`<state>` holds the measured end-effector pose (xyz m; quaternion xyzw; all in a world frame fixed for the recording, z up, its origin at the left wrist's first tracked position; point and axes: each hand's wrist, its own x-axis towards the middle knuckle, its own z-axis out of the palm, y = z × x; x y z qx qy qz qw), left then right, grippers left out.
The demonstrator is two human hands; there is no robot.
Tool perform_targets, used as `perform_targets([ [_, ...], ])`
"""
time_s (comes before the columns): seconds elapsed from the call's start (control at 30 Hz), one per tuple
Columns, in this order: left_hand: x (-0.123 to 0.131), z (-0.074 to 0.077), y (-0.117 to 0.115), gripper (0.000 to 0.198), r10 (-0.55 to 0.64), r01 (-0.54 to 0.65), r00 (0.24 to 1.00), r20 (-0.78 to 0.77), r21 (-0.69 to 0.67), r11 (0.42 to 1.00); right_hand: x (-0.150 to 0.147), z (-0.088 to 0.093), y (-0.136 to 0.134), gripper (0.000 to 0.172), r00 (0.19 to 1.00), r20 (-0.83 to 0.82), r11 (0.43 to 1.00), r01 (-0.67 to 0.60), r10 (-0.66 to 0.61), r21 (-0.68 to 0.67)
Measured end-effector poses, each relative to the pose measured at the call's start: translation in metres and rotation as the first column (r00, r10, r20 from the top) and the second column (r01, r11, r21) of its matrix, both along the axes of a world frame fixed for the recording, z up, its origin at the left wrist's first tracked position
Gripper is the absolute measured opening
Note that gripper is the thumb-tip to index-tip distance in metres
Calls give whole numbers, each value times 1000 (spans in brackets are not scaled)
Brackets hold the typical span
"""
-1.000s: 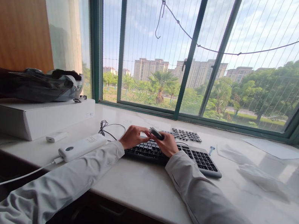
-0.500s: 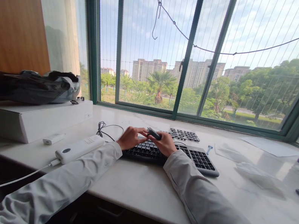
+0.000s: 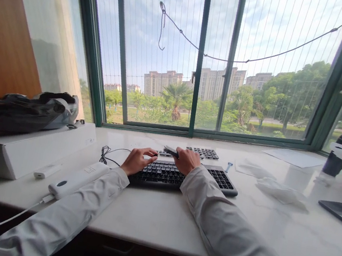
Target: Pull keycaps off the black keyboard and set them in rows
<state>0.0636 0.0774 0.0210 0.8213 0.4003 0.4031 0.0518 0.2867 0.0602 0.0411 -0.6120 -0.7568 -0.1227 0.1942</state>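
Black keys lie under both hands. The left hand (image 3: 135, 162) has come off the dark piece (image 3: 171, 150) that both hands pinched a second ago. It now rests half-curled on the keyboard (image 3: 221, 180) with its fingertips on the top rows, holding nothing. The right hand (image 3: 186, 162) keeps the piece alone, fingers closed round its near end. The piece juts out toward the left fingertips, just above the back edge of the keyboard. Both hands have also sunk lower and nearer the keys. I judge that the grip has passed to one hand and the other is free on the keys. Whether the left fingertips still brush the piece's tip I cannot tell, as the gap there is too small to read.

Just beyond the right hand sits a block of keys (image 3: 204, 153), apart from the keyboard. A small blue tool (image 3: 228, 167) lies to that hand's right. Left of the left sleeve is a white power bank (image 3: 79, 174) with its cable. Beyond that stands a white box (image 3: 40, 145). A phone (image 3: 339, 209) lies well off to the right.

The power bank has a patch of grey print near its far end, and the box has a small mark on its side. Neither can be read, nor can the key legends, and no brand shows.
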Motion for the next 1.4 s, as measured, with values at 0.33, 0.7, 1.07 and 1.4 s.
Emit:
perform_targets([
  [0.33,-11,12,0,35,178,-163,974,-137,112,980,48,6,15,32,956,40,913,290,-291,-287],
  [0.7,4,37,38,33,81,-93,933,-349,-18,995,34,3,17,29,977,9,931,207,-214,-302],
  [1.07,71,54,137,28,123,-203,818,-562,-82,976,33,2,17,26,976,-4,930,205,-217,-305],
  [1.4,89,18,189,24,77,-232,785,-615,-177,956,34,0,20,25,977,-23,930,194,-212,-313],
])
